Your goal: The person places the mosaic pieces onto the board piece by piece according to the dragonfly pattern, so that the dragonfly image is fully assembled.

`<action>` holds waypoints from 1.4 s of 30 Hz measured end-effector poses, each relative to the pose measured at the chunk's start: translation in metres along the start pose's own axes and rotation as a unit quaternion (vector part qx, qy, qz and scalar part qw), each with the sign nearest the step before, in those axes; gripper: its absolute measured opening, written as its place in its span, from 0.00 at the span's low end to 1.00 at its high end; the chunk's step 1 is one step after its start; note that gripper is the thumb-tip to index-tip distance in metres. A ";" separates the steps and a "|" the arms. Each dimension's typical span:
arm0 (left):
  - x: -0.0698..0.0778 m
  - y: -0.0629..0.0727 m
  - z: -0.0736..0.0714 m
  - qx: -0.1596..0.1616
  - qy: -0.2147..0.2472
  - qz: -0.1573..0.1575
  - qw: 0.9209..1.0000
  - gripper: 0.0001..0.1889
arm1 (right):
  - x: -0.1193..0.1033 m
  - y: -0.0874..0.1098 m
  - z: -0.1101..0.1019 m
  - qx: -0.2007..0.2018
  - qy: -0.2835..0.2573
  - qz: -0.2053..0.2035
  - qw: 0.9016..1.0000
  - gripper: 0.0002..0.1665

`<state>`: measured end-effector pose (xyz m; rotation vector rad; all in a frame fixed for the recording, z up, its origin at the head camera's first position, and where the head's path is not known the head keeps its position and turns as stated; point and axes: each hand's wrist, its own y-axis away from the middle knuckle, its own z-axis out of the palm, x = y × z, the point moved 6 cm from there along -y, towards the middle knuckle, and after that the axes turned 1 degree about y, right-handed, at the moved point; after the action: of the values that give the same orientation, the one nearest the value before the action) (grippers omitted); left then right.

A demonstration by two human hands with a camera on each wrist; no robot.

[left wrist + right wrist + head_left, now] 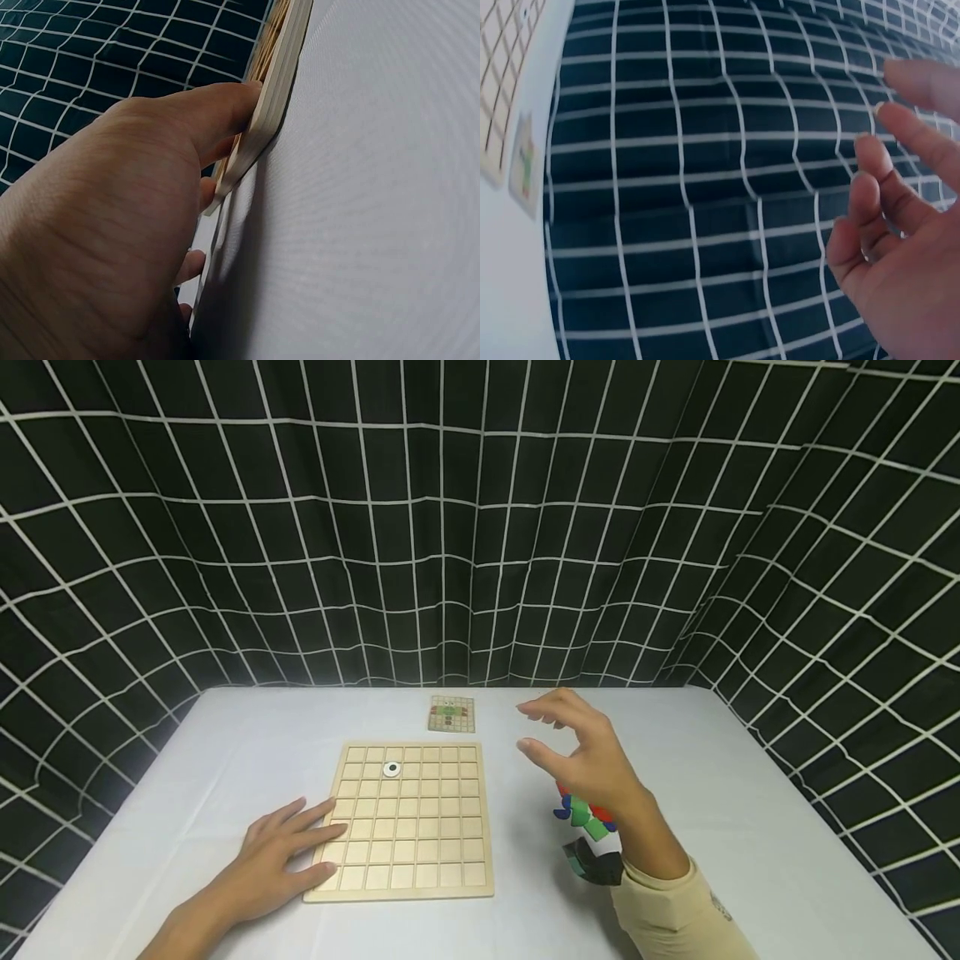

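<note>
A square wooden grid board (416, 828) lies flat on the table, with one white round piece with a black dot (392, 769) in its upper left part. My left hand (281, 864) rests on the board's left side, fingers spread and fairly straight. In the left wrist view the thumb touches the board's edge (274, 105). My right hand (581, 752) is raised above the table right of the board. Its fingers are gently bent, thumb apart, with nothing between them. Beneath it are small red, blue and green pieces (580, 812), partly hidden by the hand and wrist.
A small pattern card (452, 714) showing a coloured figure on a grid lies behind the board. Beside the right wrist is a dark object (596, 862), its kind unclear. A black curtain with white grid lines (442, 527) surrounds the white-covered table (225, 760).
</note>
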<state>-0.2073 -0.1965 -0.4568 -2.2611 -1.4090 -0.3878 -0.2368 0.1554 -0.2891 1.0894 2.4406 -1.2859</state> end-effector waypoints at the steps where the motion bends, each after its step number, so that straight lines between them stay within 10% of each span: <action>1: 0.001 -0.001 0.001 0.001 0.000 0.001 1.000 0.22 | 0.004 0.002 -0.004 -0.003 0.002 0.002 1.000 0.22; 21: -0.005 0.002 -0.001 -0.008 0.002 -0.011 1.000 0.22 | 0.057 0.017 -0.022 -0.036 0.029 0.113 0.992 0.21; 42: -0.006 0.001 0.000 0.009 -0.002 0.010 1.000 0.21 | 0.173 0.061 0.009 -0.098 -0.007 0.291 0.952 0.22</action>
<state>-0.2088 -0.2016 -0.4601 -2.2619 -1.3841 -0.3639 -0.3215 0.2610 -0.4133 1.5647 1.9474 -0.8372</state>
